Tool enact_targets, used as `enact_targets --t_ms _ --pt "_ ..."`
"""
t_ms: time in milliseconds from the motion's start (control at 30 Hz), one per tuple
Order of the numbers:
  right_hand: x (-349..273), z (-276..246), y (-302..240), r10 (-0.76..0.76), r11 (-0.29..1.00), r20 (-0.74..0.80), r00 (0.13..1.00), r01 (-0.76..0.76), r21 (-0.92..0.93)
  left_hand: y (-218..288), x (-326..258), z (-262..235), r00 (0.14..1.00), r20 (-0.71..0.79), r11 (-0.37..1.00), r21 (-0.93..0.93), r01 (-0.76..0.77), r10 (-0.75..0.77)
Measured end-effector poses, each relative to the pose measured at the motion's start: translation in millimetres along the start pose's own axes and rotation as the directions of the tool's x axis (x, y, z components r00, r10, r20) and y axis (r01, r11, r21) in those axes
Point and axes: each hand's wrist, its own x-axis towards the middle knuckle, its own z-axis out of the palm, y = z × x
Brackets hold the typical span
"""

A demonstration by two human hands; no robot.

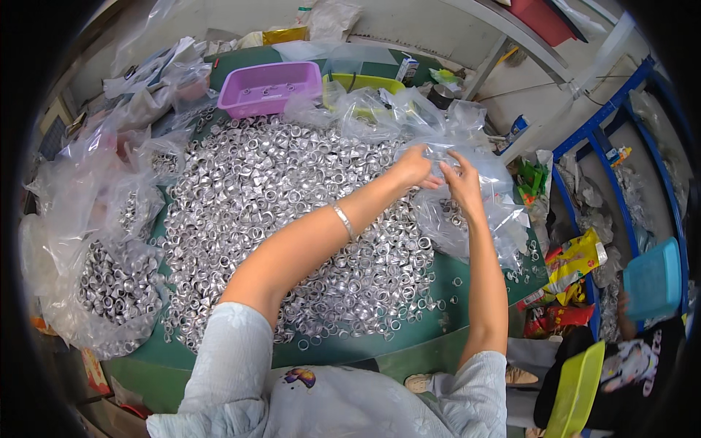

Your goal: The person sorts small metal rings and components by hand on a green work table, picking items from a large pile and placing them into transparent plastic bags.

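A wide heap of small silvery metal rings point(292, 212) covers most of the green table point(394, 350). Both arms reach over it to a clear plastic bag point(485, 175) at the heap's right side. Thumb and forefinger of my left hand point(415, 166) are closed on the bag's plastic, while its other fingers stretch to the right. Close beside it, my right hand point(464, 181) is at the same bag with thumb and fingers apart. Some rings show through the bag's lower part, under my right hand.
Far back stand a purple basin point(270, 82) with a few rings and a yellow-green basin point(365, 82). Bags of rings point(120, 281) lie at the left. Blue shelving point(588, 139) rises at the right. A person nearby holds a green tray point(577, 390) and a blue tray point(652, 277) is behind.
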Motion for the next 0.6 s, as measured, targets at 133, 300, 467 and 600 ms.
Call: enact_targets --t_ms 133,300,467,600 --pt "-8.5 -16.3 -8.0 0.358 0.649 0.246 0.901 -0.429 0.628 -8.0 -30.8 -24.8 0.995 0.017 0.986 -0.135 0.101 -0.1" --pt "-77.2 -25.8 -20.9 0.301 -0.326 0.646 0.701 -0.561 0.761 -27.5 -97.1 -38.1 0.973 0.161 0.834 -0.503 0.225 -0.166" --pt "-160.0 -10.2 -61.6 0.297 0.255 0.503 0.812 -0.575 0.777 -36.9 -146.8 -18.7 0.941 0.212 0.665 -0.666 0.337 -0.265" --pt "-188.9 3.7 -98.6 -0.013 0.95 0.251 0.968 -0.066 0.304 -56.6 -170.9 -12.2 0.944 0.26 0.644 -0.69 0.33 -0.205"
